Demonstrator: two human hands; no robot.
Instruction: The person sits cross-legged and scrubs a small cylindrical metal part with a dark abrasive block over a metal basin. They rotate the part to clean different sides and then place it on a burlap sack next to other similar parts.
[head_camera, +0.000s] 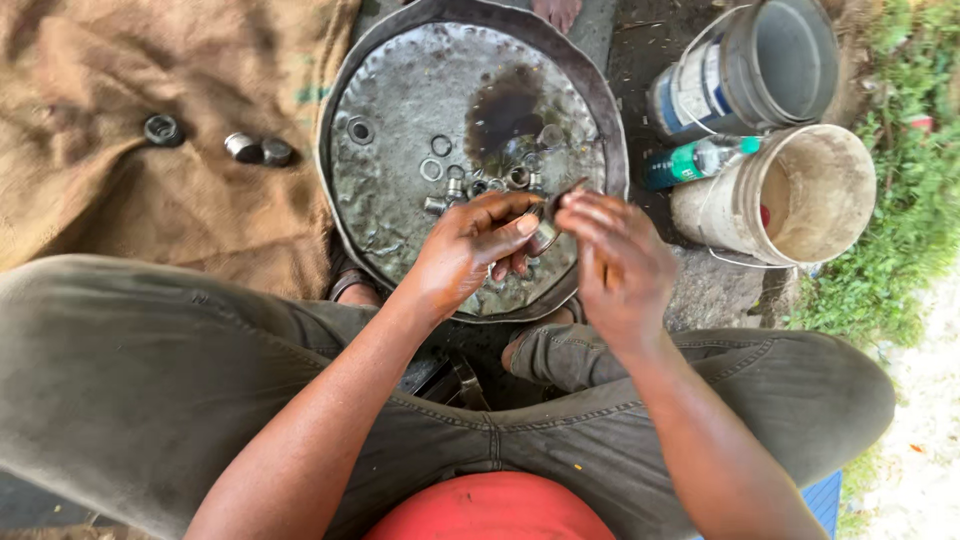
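My left hand (470, 250) grips a small round metal part (543, 238) between thumb and fingers, just above the near rim of a big dented metal pan (400, 200). Close against it on the right, my right hand (620, 262) holds a thin dark tool (565, 193) whose tip points up-left over the part. Both hands hover above the pan, between my knees. In the pan lie several small metal rings and sleeves (470, 182) beside a dark oily puddle (508, 110).
Brown sacking (130, 70) on the left carries a dark ring (162, 130) and two small metal cylinders (258, 150). At right stand a grey bucket (760, 65), a dirty white bucket (800, 195) and a green spray can (695, 160). Grass borders the right edge.
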